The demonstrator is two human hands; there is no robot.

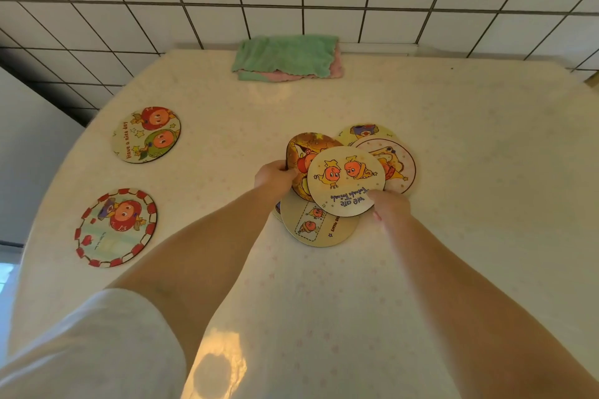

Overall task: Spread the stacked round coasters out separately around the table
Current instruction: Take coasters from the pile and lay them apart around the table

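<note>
Two coasters [146, 134] [116, 227] lie apart, left of the fanned pile [319, 227], where the left hand [275, 176] grips the yellow coaster [299, 152] and the right hand [390, 206] pinches the top coaster [345, 180]; about five remain.

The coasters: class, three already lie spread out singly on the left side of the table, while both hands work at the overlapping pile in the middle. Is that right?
Not quite. The head view shows two single coasters on the left, the "Have a nice day" coaster and the red-bordered coaster, not three. Both hands, left hand and right hand, are at the pile.
</note>
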